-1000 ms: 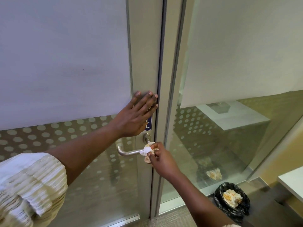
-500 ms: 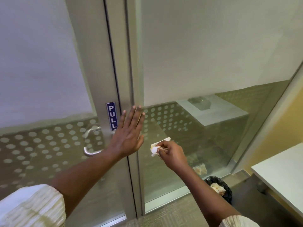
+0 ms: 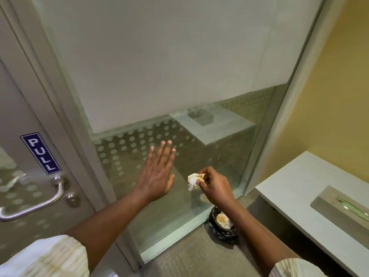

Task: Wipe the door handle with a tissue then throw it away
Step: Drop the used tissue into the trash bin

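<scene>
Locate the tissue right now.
Head view, right of centre: the tissue is pinched in the right hand, above and left of the black-lined bin.

door handle, far left of left hand: we lose its end past the frame edge | tissue: part buried in right hand pinch | bin below right wrist: part behind forearm, contents too small to read | can't tell if left palm touches glass
</scene>
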